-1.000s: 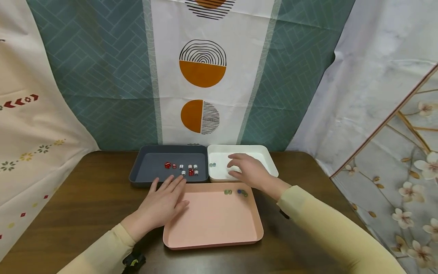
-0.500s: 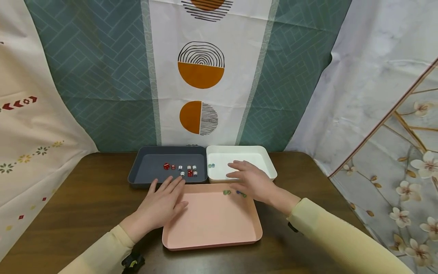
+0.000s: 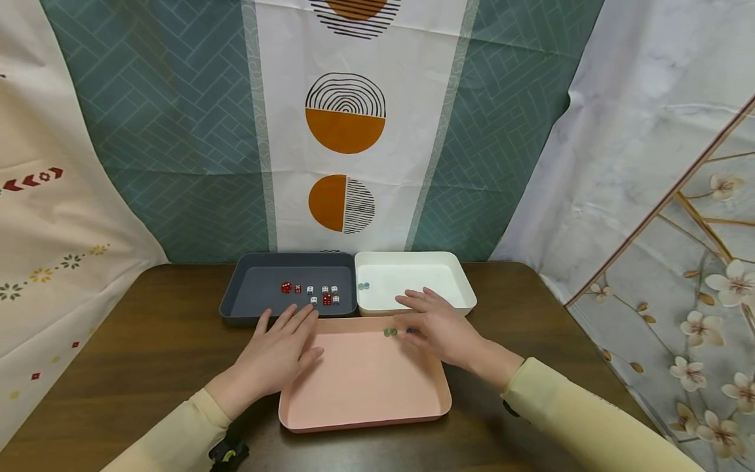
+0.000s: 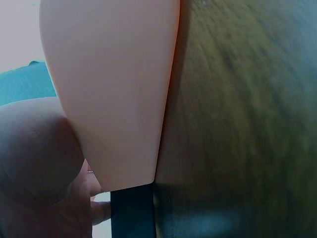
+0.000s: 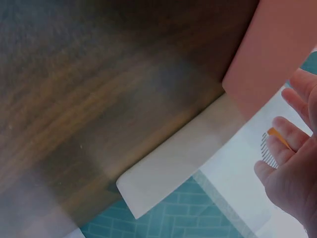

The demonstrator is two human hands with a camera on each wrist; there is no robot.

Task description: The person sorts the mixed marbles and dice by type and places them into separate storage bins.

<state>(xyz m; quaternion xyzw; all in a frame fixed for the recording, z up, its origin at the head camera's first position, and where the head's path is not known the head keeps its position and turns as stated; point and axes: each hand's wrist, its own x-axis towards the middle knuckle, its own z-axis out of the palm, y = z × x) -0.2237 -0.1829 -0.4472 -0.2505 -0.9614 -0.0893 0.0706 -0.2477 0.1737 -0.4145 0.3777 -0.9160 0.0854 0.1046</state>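
My left hand (image 3: 274, 354) lies with straight, spread fingers over the left rim of the pink tray (image 3: 366, 393), fingertips at the front edge of the dark tray (image 3: 253, 288). Over the pink tray's back right corner hovers my right hand (image 3: 445, 331), its fingers apart and slightly bent. Beneath its fingertips shows a small blue piece (image 3: 411, 331), partly hidden. Small green glassy pieces (image 3: 390, 332) lie just left of it in the same tray. In the right wrist view, the fingers (image 5: 285, 134) are spread beside the white tray (image 5: 173, 153), with nothing visible between them.
Red dice (image 3: 286, 287) and white dice (image 3: 325, 289) lie in the dark tray. Two pale green pieces (image 3: 363, 286) sit at the white tray's left side. All three trays adjoin on a brown wooden table (image 3: 147, 341), with a patterned cloth (image 3: 348, 196) hanging behind.
My right hand has moved from over the white tray back toward me, down to the pink tray's back right corner. The left hand has stayed in place.
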